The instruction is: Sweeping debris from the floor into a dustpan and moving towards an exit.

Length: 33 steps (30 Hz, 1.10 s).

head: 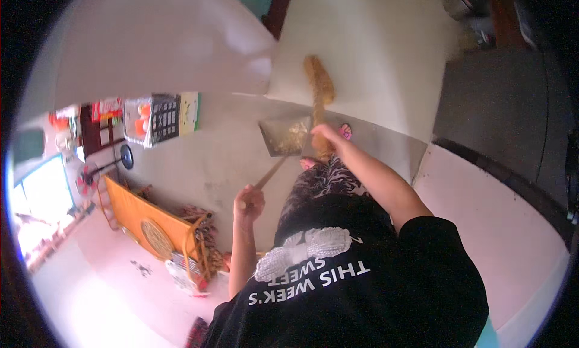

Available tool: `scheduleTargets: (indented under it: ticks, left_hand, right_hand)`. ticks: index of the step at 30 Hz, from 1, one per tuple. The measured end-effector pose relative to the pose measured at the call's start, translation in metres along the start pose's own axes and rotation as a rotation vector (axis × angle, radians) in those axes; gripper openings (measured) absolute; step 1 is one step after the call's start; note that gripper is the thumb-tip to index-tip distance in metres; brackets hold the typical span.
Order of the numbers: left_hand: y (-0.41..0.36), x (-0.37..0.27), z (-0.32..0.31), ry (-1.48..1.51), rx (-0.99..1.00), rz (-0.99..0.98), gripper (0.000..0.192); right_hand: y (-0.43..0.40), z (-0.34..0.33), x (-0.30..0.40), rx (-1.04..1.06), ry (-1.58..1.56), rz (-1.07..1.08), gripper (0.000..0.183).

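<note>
My left hand [249, 202] is closed round the wooden handle of a metal dustpan [285, 137], which lies on the floor in front of my feet and holds light-coloured debris. My right hand [326, 137] grips a straw broom [320, 83] around its middle. One end of the broom is raised in front of the pale wall, beyond the dustpan; the other end reaches back toward my legs. The broom looks blurred. Pink footwear shows on both my feet, just right of the dustpan and below it.
Walls [362, 40] rise ahead and at the right. At the left are a black plastic crate [165, 117], a pedestal fan [86, 178] and an orange-topped table [144, 212] with a round woven mat. Bundled sticks [208, 239] lie beside the table. A dark ledge [493, 176] runs at the right.
</note>
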State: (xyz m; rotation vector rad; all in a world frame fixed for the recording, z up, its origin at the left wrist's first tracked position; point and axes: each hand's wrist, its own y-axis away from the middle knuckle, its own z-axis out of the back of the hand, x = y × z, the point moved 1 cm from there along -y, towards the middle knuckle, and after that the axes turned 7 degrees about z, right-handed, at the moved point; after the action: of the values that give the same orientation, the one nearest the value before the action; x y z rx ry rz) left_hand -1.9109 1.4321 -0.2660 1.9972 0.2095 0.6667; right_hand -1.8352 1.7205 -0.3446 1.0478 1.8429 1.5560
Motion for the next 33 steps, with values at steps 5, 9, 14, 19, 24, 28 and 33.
scheduleTargets:
  ticks: [5, 9, 14, 19, 24, 28, 33]
  left_hand:
    - [0.008, -0.052, 0.059, -0.114, -0.071, 0.015, 0.009]
    - [-0.004, -0.086, 0.052, -0.246, -0.182, -0.033, 0.011]
    - [-0.046, -0.091, 0.033, -0.269, -0.275, -0.001, 0.011]
    - [-0.102, -0.108, 0.022, -0.350, -0.222, 0.008, 0.011]
    - [-0.100, -0.147, 0.033, -0.268, -0.304, 0.008, 0.012]
    - [-0.077, -0.178, 0.062, -0.433, -0.115, 0.018, 0.016]
    - [-0.047, -0.191, 0.087, -0.245, -0.332, 0.035, 0.013]
  right_hand:
    - [-0.010, -0.010, -0.003, -0.012, 0.116, 0.047, 0.018]
    - [-0.033, -0.007, 0.042, -0.130, 0.547, 0.172, 0.023]
    - [-0.109, 0.021, 0.087, -0.213, 0.786, 0.132, 0.033]
    - [-0.173, 0.026, 0.054, -0.288, 0.738, 0.305, 0.036]
    - [-0.112, -0.038, -0.090, -0.256, 1.019, 0.265, 0.062]
    - [-0.039, -0.089, -0.145, -0.023, 0.945, 0.067, 0.076]
    - [0.021, -0.123, -0.113, 0.077, 0.845, -0.166, 0.077]
